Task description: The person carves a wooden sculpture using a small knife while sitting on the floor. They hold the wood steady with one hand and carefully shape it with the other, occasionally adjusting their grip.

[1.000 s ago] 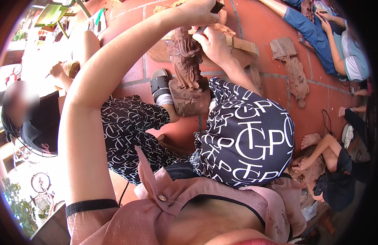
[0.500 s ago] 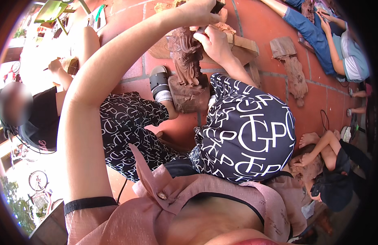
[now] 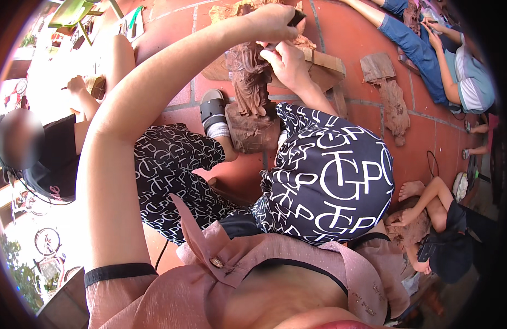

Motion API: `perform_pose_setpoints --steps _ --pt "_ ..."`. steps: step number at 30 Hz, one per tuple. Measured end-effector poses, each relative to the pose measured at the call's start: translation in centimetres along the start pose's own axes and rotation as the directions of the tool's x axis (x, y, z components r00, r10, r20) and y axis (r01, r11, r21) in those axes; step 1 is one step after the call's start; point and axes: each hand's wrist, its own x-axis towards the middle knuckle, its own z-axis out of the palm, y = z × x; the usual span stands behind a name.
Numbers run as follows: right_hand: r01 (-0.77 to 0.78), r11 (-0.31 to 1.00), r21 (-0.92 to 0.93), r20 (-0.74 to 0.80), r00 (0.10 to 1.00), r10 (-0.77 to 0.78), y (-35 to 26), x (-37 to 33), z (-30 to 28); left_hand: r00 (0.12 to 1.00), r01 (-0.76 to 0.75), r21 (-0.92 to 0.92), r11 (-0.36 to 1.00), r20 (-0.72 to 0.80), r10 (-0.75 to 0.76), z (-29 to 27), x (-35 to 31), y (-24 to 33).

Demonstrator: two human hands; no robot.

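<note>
A brown carved wooden figure (image 3: 250, 85) stands upright on its rough block base (image 3: 253, 131) between my feet. My left hand (image 3: 272, 23) is closed beside the figure's upper part. It grips a tool with a black end (image 3: 297, 18); the rest of the tool is hidden, so its kind cannot be told. My right hand (image 3: 288, 61) is closed just below, at the figure's right side. Its thumb and fingers pinch something dark and small, too covered to name. The left forearm and hand hide part of the figure's top.
Behind the figure is a wooden bench (image 3: 325, 64) with orange-brown carved pieces. Another carved figure (image 3: 394, 104) lies on the red tiled floor (image 3: 363, 140) to the right. People sit at both sides, some working on wood. A green chair (image 3: 70, 15) stands far left.
My left hand has moved slightly down and right, and the black tool end has tilted with it. My right hand has lowered a little, still closed beside the figure.
</note>
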Motion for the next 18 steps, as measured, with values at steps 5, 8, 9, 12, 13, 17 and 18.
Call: perform_pose_setpoints --steps 5,8,9,12,13,17,18 --pt "-0.025 0.998 0.055 -0.011 1.0 0.026 -0.9 1.1 -0.2 0.995 0.046 -0.099 0.994 -0.079 -0.054 0.1 0.6 -0.1" --pt "-0.046 0.996 -0.08 0.062 0.997 0.051 -1.6 -0.4 -0.6 1.0 -0.017 0.036 0.999 -0.024 0.018 0.7 0.0 -0.7" --pt "-0.021 1.0 -0.019 0.028 0.999 0.021 -1.4 -0.1 -0.4 1.0 -0.01 -0.083 0.997 0.0 0.01 0.4 0.1 -0.9" --pt "0.005 0.995 0.1 -0.01 1.0 -0.004 -1.0 1.0 -0.5 0.992 0.119 -0.153 0.981 -0.018 -0.123 0.1 0.9 0.0" --pt "-0.03 0.999 0.044 0.024 0.999 0.029 -1.0 0.8 -0.6 0.984 0.008 -0.012 1.0 -0.179 -0.01 1.3 0.7 -0.6" --pt "-0.044 0.999 -0.021 0.032 0.998 0.044 -1.6 -0.2 -0.8 0.99 -0.116 0.003 0.993 -0.075 0.116 1.7 0.8 -1.4" --pt "-0.025 0.999 0.035 0.003 1.0 0.025 -1.4 0.2 -0.7 0.998 -0.058 -0.107 0.993 -0.013 0.057 1.7 1.6 -1.6"
